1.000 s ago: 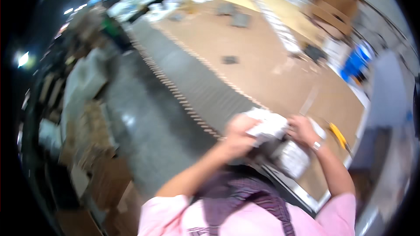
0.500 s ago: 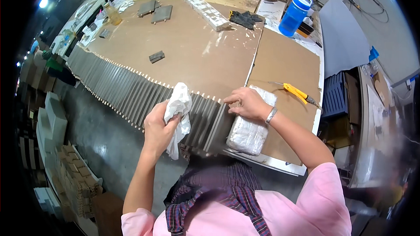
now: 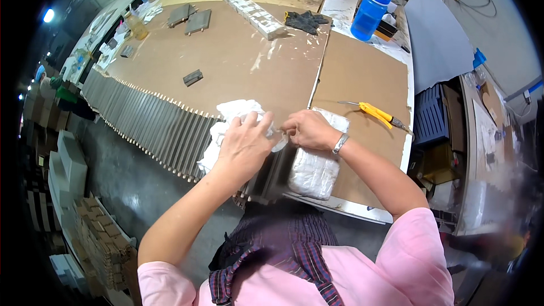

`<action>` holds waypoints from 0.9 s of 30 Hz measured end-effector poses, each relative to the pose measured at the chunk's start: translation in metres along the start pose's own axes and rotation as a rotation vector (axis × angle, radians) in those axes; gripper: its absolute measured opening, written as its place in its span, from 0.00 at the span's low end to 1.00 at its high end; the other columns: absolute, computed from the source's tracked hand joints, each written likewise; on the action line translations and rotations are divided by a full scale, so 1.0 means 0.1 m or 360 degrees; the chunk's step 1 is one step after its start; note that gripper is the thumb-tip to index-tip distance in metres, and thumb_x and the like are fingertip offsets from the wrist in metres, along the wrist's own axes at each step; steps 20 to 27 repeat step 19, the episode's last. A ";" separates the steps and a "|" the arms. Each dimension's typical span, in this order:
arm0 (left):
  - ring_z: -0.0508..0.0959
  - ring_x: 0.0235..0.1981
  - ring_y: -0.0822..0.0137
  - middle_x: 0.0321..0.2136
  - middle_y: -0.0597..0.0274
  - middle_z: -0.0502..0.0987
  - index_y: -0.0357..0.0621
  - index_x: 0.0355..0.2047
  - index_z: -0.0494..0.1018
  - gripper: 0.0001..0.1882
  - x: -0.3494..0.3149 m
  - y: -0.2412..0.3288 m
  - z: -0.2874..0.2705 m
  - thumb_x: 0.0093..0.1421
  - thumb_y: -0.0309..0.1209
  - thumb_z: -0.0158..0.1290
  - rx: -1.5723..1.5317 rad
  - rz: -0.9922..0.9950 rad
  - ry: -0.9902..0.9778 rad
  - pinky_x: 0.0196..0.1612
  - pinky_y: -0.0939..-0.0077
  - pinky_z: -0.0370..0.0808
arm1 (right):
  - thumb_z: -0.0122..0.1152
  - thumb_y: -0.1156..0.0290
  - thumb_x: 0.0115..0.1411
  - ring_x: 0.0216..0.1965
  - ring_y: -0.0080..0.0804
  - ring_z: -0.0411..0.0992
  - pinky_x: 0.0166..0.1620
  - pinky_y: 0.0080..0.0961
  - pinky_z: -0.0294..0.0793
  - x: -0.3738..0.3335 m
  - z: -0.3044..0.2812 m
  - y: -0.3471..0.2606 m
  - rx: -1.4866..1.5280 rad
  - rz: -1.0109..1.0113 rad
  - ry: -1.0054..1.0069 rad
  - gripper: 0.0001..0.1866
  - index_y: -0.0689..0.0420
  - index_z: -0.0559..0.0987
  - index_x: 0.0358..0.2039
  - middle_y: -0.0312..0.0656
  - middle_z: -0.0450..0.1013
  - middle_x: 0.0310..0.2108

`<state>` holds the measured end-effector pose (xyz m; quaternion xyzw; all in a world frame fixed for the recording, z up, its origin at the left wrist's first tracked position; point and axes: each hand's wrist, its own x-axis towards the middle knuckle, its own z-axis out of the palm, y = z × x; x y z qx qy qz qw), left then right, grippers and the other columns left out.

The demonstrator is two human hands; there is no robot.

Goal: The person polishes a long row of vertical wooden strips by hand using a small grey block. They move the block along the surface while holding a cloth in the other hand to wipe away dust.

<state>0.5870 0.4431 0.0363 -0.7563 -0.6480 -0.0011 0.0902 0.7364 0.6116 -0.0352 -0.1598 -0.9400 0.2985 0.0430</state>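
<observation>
A long row of grey wooden slats with pale pegs at their ends (image 3: 153, 112) runs along the near table edge, from far left to in front of me. My left hand (image 3: 245, 146) is closed on a crumpled white cloth (image 3: 238, 109), which lies over the row's right part. At the row's right end, my right hand (image 3: 310, 129) has its fingertips pinched together, close to the left fingers. What the right fingertips hold, if anything, is too small to make out. Just beside that hand lies a white block wrapped in clear plastic (image 3: 314, 173), partly under the wrist.
On the brown board to the right lies a yellow-handled soldering-iron-like tool (image 3: 377, 114). Farther off are a blue water bottle (image 3: 371, 11), a black glove (image 3: 306, 21), a white-smeared bar (image 3: 249, 11) and small grey wooden pieces (image 3: 193, 77). Stacked brown pieces (image 3: 102, 226) stand at lower left.
My left hand has moved right with the cloth, lowering and spreading it over the slats. My right hand stays near the row's end, its fingers now drawn closer together. The view has shifted slightly.
</observation>
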 end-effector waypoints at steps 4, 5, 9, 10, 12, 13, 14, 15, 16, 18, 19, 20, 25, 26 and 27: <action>0.74 0.49 0.60 0.56 0.64 0.72 0.62 0.44 0.83 0.19 0.06 -0.07 -0.02 0.51 0.28 0.59 -0.0033 0.0202 -0.0042 0.48 0.60 0.72 | 0.64 0.74 0.48 0.35 0.47 0.78 0.39 0.38 0.78 -0.02 0.02 0.01 0.0049 -0.0002 0.0125 0.12 0.51 0.87 0.35 0.46 0.81 0.31; 0.74 0.49 0.60 0.56 0.64 0.72 0.62 0.44 0.83 0.19 0.08 -0.08 -0.02 0.51 0.28 0.59 -0.0030 0.0220 -0.0047 0.48 0.60 0.72 | 0.64 0.74 0.47 0.34 0.47 0.79 0.39 0.38 0.78 -0.02 0.03 0.01 0.0076 -0.0027 0.0148 0.12 0.51 0.87 0.34 0.46 0.81 0.30; 0.74 0.50 0.57 0.53 0.63 0.74 0.60 0.40 0.85 0.15 0.19 -0.13 0.06 0.50 0.32 0.64 -0.0177 0.0097 -0.0229 0.51 0.58 0.74 | 0.64 0.75 0.46 0.37 0.47 0.77 0.41 0.41 0.76 -0.04 -0.01 -0.02 0.0142 0.0016 0.0064 0.13 0.51 0.86 0.35 0.44 0.80 0.31; 0.75 0.49 0.56 0.51 0.63 0.76 0.60 0.40 0.85 0.15 0.24 -0.13 0.08 0.50 0.32 0.64 -0.0193 0.0039 -0.0310 0.50 0.58 0.75 | 0.64 0.75 0.46 0.37 0.47 0.77 0.41 0.41 0.76 -0.05 -0.01 -0.01 0.0148 0.0021 0.0073 0.13 0.51 0.86 0.35 0.44 0.80 0.31; 0.76 0.48 0.55 0.48 0.63 0.77 0.60 0.40 0.85 0.15 0.31 -0.14 0.10 0.50 0.32 0.64 -0.0206 -0.0013 -0.0395 0.49 0.58 0.76 | 0.64 0.75 0.46 0.36 0.48 0.77 0.41 0.40 0.76 -0.06 0.00 0.00 0.0205 -0.0001 0.0097 0.14 0.50 0.87 0.35 0.44 0.79 0.31; 0.77 0.47 0.55 0.45 0.61 0.78 0.59 0.39 0.85 0.15 0.35 -0.13 0.09 0.49 0.29 0.63 -0.0246 -0.0046 -0.0419 0.47 0.57 0.76 | 0.64 0.75 0.46 0.36 0.48 0.77 0.41 0.40 0.76 -0.06 0.00 0.00 0.0211 0.0007 0.0101 0.14 0.50 0.87 0.35 0.44 0.79 0.31; 0.78 0.46 0.54 0.41 0.60 0.80 0.57 0.38 0.86 0.16 0.38 -0.13 0.10 0.47 0.27 0.62 -0.0287 -0.0081 -0.0443 0.46 0.56 0.76 | 0.65 0.75 0.46 0.36 0.48 0.77 0.41 0.40 0.76 -0.06 0.00 0.00 0.0195 0.0019 0.0094 0.14 0.50 0.87 0.35 0.45 0.79 0.31; 0.78 0.46 0.54 0.41 0.60 0.80 0.57 0.38 0.86 0.16 0.40 -0.11 0.12 0.47 0.27 0.62 -0.0288 -0.0074 -0.0448 0.46 0.56 0.76 | 0.65 0.74 0.47 0.36 0.48 0.77 0.41 0.40 0.76 -0.06 0.00 0.00 0.0179 0.0031 0.0085 0.14 0.50 0.87 0.35 0.45 0.79 0.31; 0.79 0.45 0.54 0.40 0.60 0.80 0.56 0.37 0.86 0.15 0.42 -0.08 0.15 0.47 0.27 0.62 -0.0210 -0.0071 -0.0456 0.46 0.56 0.77 | 0.65 0.74 0.47 0.36 0.48 0.77 0.41 0.40 0.76 -0.06 0.00 0.00 0.0182 0.0037 0.0090 0.14 0.50 0.87 0.35 0.45 0.79 0.31; 0.79 0.46 0.53 0.40 0.59 0.81 0.54 0.38 0.86 0.15 0.47 -0.06 0.18 0.47 0.27 0.62 -0.0133 -0.0085 -0.0537 0.46 0.54 0.78 | 0.65 0.74 0.48 0.36 0.48 0.77 0.41 0.41 0.76 -0.06 0.01 0.01 0.0120 0.0051 0.0082 0.13 0.51 0.87 0.35 0.47 0.79 0.31; 0.79 0.47 0.52 0.41 0.58 0.81 0.53 0.38 0.86 0.16 0.50 -0.05 0.20 0.47 0.28 0.63 -0.0136 -0.0098 -0.0612 0.48 0.53 0.78 | 0.64 0.74 0.47 0.36 0.48 0.78 0.42 0.41 0.76 -0.06 0.03 0.02 0.0141 0.0034 0.0099 0.13 0.51 0.87 0.36 0.47 0.79 0.31; 0.79 0.47 0.52 0.41 0.58 0.81 0.53 0.38 0.86 0.16 0.50 -0.05 0.20 0.47 0.28 0.63 -0.0136 -0.0098 -0.0612 0.48 0.53 0.78 | 0.64 0.74 0.47 0.36 0.48 0.78 0.42 0.41 0.76 -0.06 0.03 0.02 0.0141 0.0034 0.0099 0.13 0.51 0.87 0.36 0.47 0.79 0.31; 0.79 0.47 0.52 0.41 0.58 0.81 0.53 0.38 0.86 0.16 0.50 -0.05 0.20 0.47 0.28 0.63 -0.0136 -0.0098 -0.0612 0.48 0.53 0.78 | 0.64 0.74 0.47 0.36 0.48 0.78 0.42 0.41 0.76 -0.06 0.03 0.02 0.0141 0.0034 0.0099 0.13 0.51 0.87 0.36 0.47 0.79 0.31; 0.79 0.47 0.52 0.41 0.58 0.81 0.53 0.38 0.86 0.16 0.50 -0.05 0.20 0.47 0.28 0.63 -0.0136 -0.0098 -0.0612 0.48 0.53 0.78 | 0.64 0.74 0.47 0.36 0.48 0.78 0.42 0.41 0.76 -0.06 0.03 0.02 0.0141 0.0034 0.0099 0.13 0.51 0.87 0.36 0.47 0.79 0.31; 0.79 0.47 0.52 0.41 0.58 0.81 0.53 0.38 0.86 0.16 0.50 -0.05 0.20 0.47 0.28 0.63 -0.0136 -0.0098 -0.0612 0.48 0.53 0.78 | 0.64 0.74 0.47 0.36 0.48 0.78 0.42 0.41 0.76 -0.06 0.03 0.02 0.0141 0.0034 0.0099 0.13 0.51 0.87 0.36 0.47 0.79 0.31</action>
